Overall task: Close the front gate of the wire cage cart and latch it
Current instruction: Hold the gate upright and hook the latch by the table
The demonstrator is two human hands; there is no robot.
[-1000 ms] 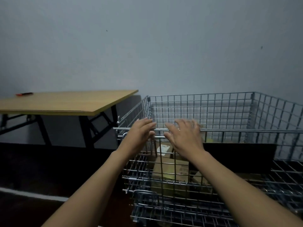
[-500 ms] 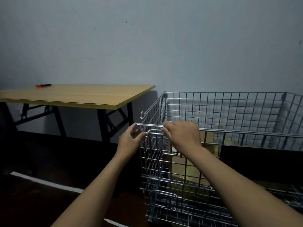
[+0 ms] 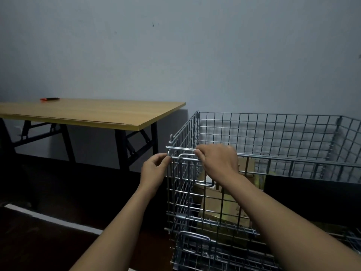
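Observation:
The wire cage cart (image 3: 269, 130) stands at the right against the wall. Its front gate (image 3: 181, 190) is raised upright at the cart's front left corner. A bent wire latch (image 3: 185, 156) runs along the gate's top edge. My left hand (image 3: 154, 173) pinches the latch's left end at the corner post. My right hand (image 3: 216, 160) grips the gate's top bar and the latch loop just to the right. Cardboard boxes (image 3: 224, 200) lie inside the cart, partly hidden by my right forearm.
A wooden folding table (image 3: 93, 113) with black legs stands to the left, its corner close to the cart. A red and black pen (image 3: 49, 99) lies on its far side. A white line (image 3: 54, 219) crosses the dark floor.
Both hands have shifted left to the gate's top left corner. The gate stands more upright than a second ago. My left hand went from resting on the top bar to pinching the latch end.

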